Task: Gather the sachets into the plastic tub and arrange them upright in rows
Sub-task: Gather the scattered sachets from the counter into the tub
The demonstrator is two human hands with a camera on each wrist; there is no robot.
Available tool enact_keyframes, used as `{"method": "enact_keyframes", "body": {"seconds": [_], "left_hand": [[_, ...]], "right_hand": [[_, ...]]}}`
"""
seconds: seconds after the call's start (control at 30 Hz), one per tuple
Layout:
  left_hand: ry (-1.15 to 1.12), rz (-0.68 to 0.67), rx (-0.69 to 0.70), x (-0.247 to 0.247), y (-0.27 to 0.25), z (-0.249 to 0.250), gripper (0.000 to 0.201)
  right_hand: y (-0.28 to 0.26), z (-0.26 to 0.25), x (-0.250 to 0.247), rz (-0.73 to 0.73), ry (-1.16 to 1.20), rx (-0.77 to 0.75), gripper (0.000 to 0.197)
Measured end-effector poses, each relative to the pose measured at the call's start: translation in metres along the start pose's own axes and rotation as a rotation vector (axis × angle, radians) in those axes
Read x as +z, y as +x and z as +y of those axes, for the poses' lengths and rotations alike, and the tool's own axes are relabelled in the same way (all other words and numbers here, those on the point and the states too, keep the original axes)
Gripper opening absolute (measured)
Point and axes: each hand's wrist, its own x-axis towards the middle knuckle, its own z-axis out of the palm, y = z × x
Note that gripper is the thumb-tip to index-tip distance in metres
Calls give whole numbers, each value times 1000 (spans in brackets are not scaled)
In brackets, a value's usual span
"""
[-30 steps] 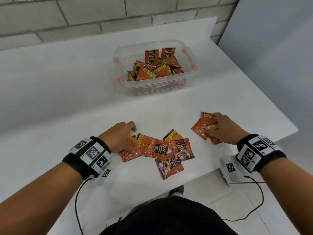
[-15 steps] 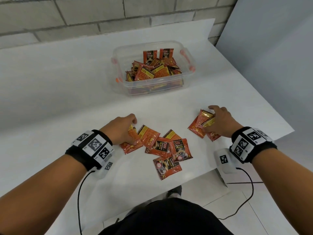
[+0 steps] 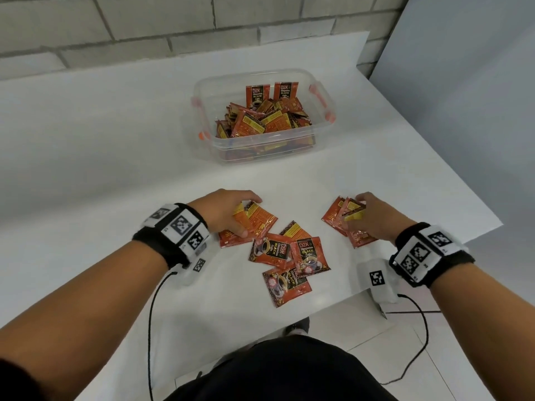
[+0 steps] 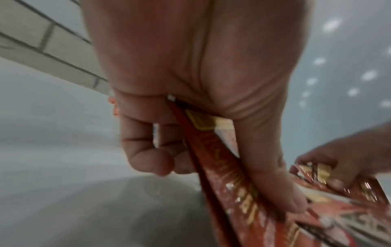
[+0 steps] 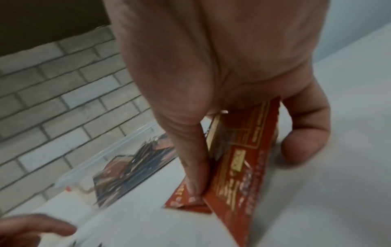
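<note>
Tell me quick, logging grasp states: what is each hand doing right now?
Left hand: closed, gripping sachets.
Right hand: closed, gripping its own bunch of sachets.

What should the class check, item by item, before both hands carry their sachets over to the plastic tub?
1. Left hand grips its sachets: ok.
2. Right hand grips its sachets: ok.
3. Plastic tub is open, no lid on it: ok.
4. Sachets in the tub stand upright in rows: not ok; only two upright sachets at the back, the rest a loose heap.
5. Table cleared of sachets: not ok; loose sachets lie between the hands.
6. Room left in the tub: cannot tell.
</note>
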Motion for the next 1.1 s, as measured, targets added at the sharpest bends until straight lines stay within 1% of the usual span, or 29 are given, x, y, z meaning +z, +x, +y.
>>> {"method": "enact_keyframes", "body": {"seconds": [0.07,0.13,0.2,0.27,0.37,0.47,0.53,0.67,0.7,0.77,0.83,0.87,0.93,1.0,1.07,1.1], "left_hand": [[122,-8,22,2,9,7,74],[216,5,25,3,16,13,68],[264,28,11,3,22,17,61],[252,53,-5,4,25,18,57],[232,83,9,3,26,15,54],[202,153,20,-1,23,13,46],[149,208,21,-6,20,12,38],[26,373,-8,-22,12,8,26],[-39,409,-13,-27,9,8,23],[-256,471,-17,-42,2,10,20],[-468,565,-42,-62,-1,14,17],[-536,614,-59,-75,0,15,16],[-631,676,-97,-100,11,16,19],[-732,714,-150,-123,28,16,28],[-770,752,-187,-139,50,15,35],[-722,762,-207,-140,61,18,36]], "right_hand": [[0,-5,5,42,-81,-8,73],[2,-10,8,79,-132,9,72],[4,-13,8,103,-139,17,72],[4,-15,8,111,-84,-9,64],[4,-16,7,108,5,-48,48],[8,-20,5,100,50,-70,41],[12,-26,2,106,124,-81,36],[20,-50,-15,131,390,-54,22],[20,-59,-21,149,447,-59,20],[21,-79,-35,178,544,-95,20],[23,-103,-48,196,637,-161,20],[26,-115,-55,201,664,-202,20],[39,-142,-64,202,684,-272,26],[60,-169,-67,210,635,-311,33],[88,-194,-66,232,582,-294,37],[99,-201,-63,248,556,-261,38]]}}
